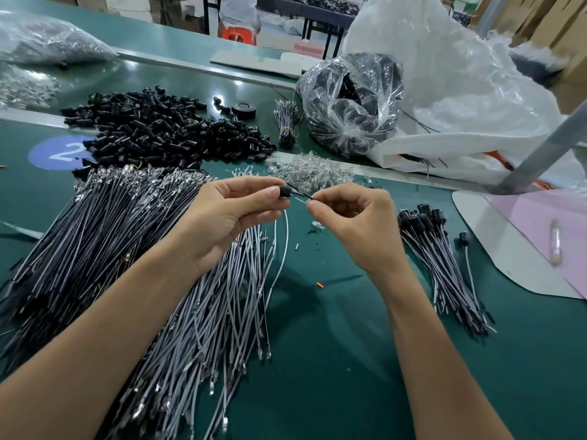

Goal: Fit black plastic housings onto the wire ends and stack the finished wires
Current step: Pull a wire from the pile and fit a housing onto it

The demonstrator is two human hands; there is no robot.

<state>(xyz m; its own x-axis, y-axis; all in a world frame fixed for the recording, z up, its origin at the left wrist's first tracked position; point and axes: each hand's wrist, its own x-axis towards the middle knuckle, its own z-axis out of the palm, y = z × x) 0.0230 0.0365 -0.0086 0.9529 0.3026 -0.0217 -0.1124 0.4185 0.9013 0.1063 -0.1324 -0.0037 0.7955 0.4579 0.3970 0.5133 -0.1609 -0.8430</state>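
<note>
My left hand (236,211) pinches a small black housing (285,191) above the green table. My right hand (355,217) pinches a thin black wire (302,194) whose end meets the housing. A white wire (283,249) hangs down in a curve from between the hands. Loose black housings (165,128) lie heaped at the back. Under my left arm spread a pile of black wires (95,223) and a pile of white wires (222,306). To the right lies a stack of finished wires (444,258) with housings on their far ends.
A clear bag of black parts (352,103) and a big white sack (460,90) stand at the back right. Small clear parts (309,173) lie behind the hands. A tied wire bundle (286,122), a tape roll (244,108) and a white card (508,249) are nearby.
</note>
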